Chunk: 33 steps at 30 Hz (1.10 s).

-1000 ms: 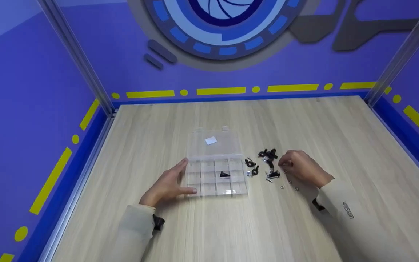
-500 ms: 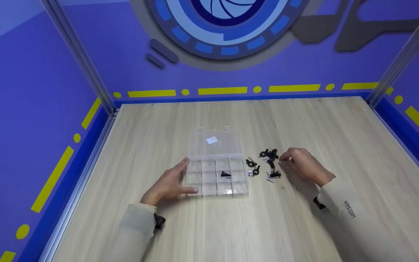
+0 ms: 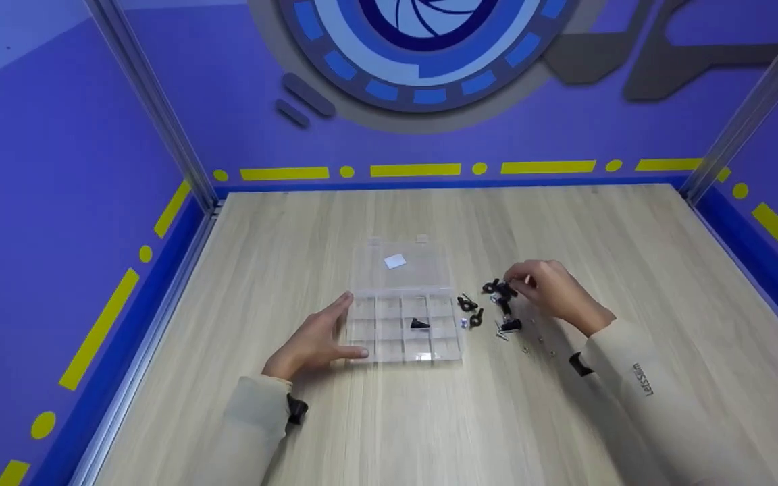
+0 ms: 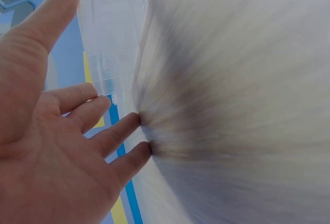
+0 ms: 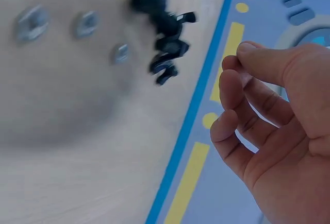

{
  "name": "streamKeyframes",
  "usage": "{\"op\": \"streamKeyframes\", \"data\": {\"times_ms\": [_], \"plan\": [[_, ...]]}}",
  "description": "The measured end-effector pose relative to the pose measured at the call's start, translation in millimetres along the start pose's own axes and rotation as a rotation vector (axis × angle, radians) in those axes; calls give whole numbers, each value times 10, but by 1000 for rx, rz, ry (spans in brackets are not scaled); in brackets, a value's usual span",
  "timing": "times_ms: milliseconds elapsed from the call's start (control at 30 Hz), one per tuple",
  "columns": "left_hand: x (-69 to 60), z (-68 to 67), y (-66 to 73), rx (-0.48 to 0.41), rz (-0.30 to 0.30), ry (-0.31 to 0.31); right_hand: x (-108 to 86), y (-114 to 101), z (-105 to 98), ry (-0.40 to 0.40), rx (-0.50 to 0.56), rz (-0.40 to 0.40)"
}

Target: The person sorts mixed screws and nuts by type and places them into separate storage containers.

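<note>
A clear plastic compartment box (image 3: 389, 337) stands on the table, its see-through lid folded back, with one small black piece (image 3: 419, 324) inside. My left hand (image 3: 315, 343) rests against the box's left side with straight fingers, thumb at the front left corner. In the left wrist view, two fingertips touch the tabletop. Over the far end of a pile of black parts (image 3: 507, 307) hovers my right hand (image 3: 556, 290). In the right wrist view its thumb meets the index fingertip and the other fingers are bent; whether anything small is between them is hidden. Several metal nuts (image 5: 85, 24) lie nearby.
Black ring-shaped pieces with stems (image 3: 475, 318) lie between box and pile. Silver screws (image 3: 501, 333) rest at the pile's near end. A white label (image 3: 395, 261) is on the lid. Blue-purple walls (image 3: 335, 145) border the wooden table (image 3: 281, 250).
My right hand has moved up and slightly left, from beside the nuts to over the far end of the black pile. My left hand has stayed at the box.
</note>
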<state>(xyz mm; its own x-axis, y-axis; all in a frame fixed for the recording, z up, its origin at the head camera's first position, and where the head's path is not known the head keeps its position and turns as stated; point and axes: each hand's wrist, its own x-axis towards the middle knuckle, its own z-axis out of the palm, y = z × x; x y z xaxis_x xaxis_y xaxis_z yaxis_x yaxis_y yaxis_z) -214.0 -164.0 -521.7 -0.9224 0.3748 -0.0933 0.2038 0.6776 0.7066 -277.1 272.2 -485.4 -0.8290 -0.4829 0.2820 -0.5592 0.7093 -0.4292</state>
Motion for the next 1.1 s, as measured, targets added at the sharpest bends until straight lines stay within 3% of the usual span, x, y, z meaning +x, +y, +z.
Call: {"op": "streamKeyframes", "data": {"times_ms": [567,933,1100], "plan": [[5,-3,4,8,-10,-1,340,-464,96,-27,83,-51],[8,-14,3,1,6,-7,559,-730,217,-39,80,-203],[11,-18,13,1,1,-7,600,-799,272,-84,94,-214]]}}
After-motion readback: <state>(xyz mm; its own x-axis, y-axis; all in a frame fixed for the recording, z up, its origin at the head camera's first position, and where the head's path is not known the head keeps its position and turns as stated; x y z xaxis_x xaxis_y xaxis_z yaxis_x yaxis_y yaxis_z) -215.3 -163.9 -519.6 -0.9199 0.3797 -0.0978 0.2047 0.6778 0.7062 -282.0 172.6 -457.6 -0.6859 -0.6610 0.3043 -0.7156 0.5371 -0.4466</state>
